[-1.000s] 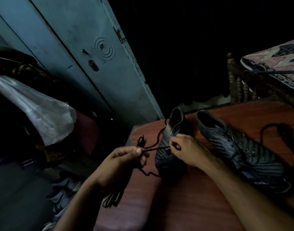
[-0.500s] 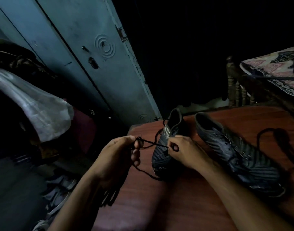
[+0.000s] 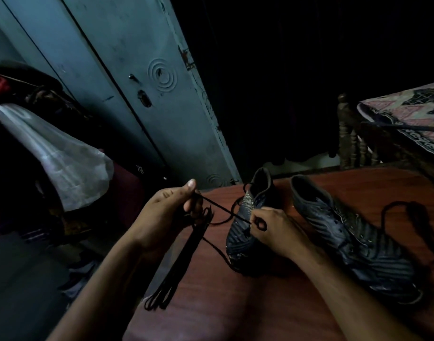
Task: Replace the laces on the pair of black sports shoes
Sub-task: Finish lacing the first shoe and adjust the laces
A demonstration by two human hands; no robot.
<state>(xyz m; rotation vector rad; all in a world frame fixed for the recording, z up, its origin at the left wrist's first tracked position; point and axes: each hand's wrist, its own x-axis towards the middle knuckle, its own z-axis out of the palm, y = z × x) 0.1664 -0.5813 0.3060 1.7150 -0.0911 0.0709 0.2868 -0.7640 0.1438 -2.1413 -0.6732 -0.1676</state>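
Note:
Two black sports shoes lie on a reddish wooden table (image 3: pixel 235 303). The left shoe (image 3: pixel 245 217) points toward me; my right hand (image 3: pixel 272 225) rests on its upper and pinches the lace at an eyelet. A taut black lace (image 3: pixel 223 209) runs from there up-left to my left hand (image 3: pixel 171 212), which grips it between thumb and fingers. Folded loops of the same lace (image 3: pixel 176 269) hang down from that hand. The right shoe (image 3: pixel 346 237) lies on its side, untouched. Another black lace (image 3: pixel 407 212) lies loose beyond it.
A blue-grey metal cupboard door (image 3: pixel 142 94) stands at the back left. Cloth and a pale plastic bag (image 3: pixel 58 156) pile up at the left. A bed with a patterned cover (image 3: pixel 402 114) and carved wooden posts is at the right. The table's left edge is near my left hand.
My left hand has pulled the lace up and to the left, drawing it taut from the eyelet. My right hand has stayed on the left shoe.

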